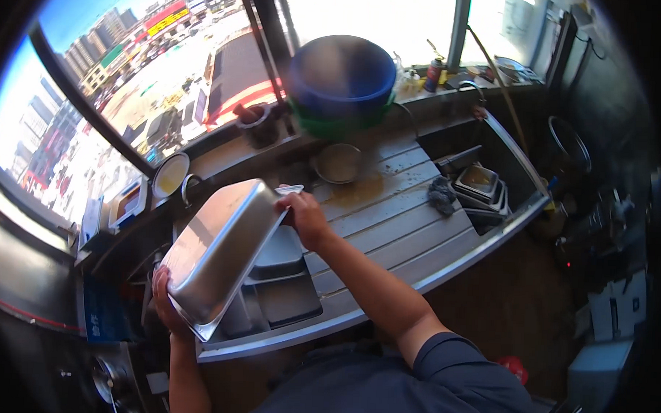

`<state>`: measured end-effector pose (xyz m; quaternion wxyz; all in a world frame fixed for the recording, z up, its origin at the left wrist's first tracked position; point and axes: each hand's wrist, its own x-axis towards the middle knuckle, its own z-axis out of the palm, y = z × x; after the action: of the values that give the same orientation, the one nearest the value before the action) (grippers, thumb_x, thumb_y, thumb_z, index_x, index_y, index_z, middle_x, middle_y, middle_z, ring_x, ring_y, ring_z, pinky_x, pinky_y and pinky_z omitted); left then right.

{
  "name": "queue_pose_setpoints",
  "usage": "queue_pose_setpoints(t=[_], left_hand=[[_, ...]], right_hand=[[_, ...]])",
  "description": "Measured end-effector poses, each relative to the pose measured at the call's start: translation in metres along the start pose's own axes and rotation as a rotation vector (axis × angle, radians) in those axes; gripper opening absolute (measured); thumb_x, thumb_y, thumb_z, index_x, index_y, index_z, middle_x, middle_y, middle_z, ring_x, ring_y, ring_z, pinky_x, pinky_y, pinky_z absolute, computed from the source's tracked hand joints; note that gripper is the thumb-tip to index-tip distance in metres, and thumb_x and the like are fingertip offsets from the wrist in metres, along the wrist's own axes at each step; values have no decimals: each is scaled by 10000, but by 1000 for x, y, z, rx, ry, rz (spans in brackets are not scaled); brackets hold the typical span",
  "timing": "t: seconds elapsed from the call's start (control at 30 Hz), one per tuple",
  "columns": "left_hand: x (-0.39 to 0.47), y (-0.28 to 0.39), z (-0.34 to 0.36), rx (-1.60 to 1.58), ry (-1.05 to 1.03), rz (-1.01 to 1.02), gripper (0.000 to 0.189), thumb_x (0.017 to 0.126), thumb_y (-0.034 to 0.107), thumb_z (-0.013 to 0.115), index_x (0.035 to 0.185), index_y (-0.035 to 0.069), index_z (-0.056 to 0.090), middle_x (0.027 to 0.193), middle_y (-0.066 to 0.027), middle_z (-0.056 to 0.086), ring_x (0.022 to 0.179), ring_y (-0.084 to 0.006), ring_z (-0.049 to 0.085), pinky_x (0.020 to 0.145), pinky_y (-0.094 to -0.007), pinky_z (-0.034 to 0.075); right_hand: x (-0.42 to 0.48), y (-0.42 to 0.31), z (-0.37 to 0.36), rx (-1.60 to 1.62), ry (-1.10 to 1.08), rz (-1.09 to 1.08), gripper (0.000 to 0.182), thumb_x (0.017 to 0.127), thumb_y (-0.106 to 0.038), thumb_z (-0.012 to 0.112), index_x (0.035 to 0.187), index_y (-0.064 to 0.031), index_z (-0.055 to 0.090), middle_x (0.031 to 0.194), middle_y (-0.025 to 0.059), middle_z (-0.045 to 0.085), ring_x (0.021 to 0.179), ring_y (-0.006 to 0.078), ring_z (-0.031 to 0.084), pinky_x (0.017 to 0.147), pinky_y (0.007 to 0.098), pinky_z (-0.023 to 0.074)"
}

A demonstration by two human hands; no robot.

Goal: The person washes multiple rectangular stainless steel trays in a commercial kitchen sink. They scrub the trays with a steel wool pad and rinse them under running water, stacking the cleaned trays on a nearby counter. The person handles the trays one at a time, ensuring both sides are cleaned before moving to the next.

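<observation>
A deep rectangular stainless steel food pan (220, 241) is held tilted, its outer bottom facing up and to the left. The near left end of the pan is gripped by my left hand (166, 302). At the far right corner, the rim lies in the fingers of my right hand (305, 214). Beneath the pan is a sink basin (289, 300) at the left of the metal counter, with another steel pan (279, 254) partly hidden in it. The inside of the held pan is out of sight.
Slatted drainboard (384, 225) spans the middle, bearing a round bowl (338, 163) and a brownish puddle. A blue tub (343, 70) stands at the back. Steel wool (441, 197) lies beside the right sink, where small pans (477, 181) are stacked. A faucet (189, 188) rises at left.
</observation>
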<state>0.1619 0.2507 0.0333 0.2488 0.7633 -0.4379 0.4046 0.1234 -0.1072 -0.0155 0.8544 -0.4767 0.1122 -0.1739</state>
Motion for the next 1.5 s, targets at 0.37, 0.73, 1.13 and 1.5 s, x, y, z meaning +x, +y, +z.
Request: queue_pose_setpoints(t=[0.37,0.73,1.13,1.5], left_hand=[[-78,-71,120,-194,-403,-223,515,927,76,575,1413,-13,430,1357,-206,530,1225,-339,547,1012,-433,468],[15,163,216,-779,-601,139,479,926,77,554,1388,-8,460,1324,-204,552,1200,-345,563,1019,-468,448],[-30,374,158,-1156,-908,434,445,924,79,532,1360,-3,493,1287,-201,577,1172,-351,581,1027,-507,425],[-45,614,78,-1350,-1009,704,420,923,81,511,1335,2,523,1254,-198,600,1147,-356,598,1034,-543,405]], right_hand=[[-58,115,-34,68,392,164,278,867,-337,526,864,-76,622,822,98,608,756,240,612,575,452,520],[-206,4,34,-204,339,72,932,789,-366,688,1514,-23,214,1418,222,455,1131,377,575,796,492,554],[-420,18,-129,-1109,1293,-47,278,767,-63,575,1039,-3,575,946,223,667,964,384,646,835,468,525],[-781,73,-301,-656,2152,30,782,730,-257,682,1378,61,381,1386,283,441,1311,401,419,1074,445,377]])
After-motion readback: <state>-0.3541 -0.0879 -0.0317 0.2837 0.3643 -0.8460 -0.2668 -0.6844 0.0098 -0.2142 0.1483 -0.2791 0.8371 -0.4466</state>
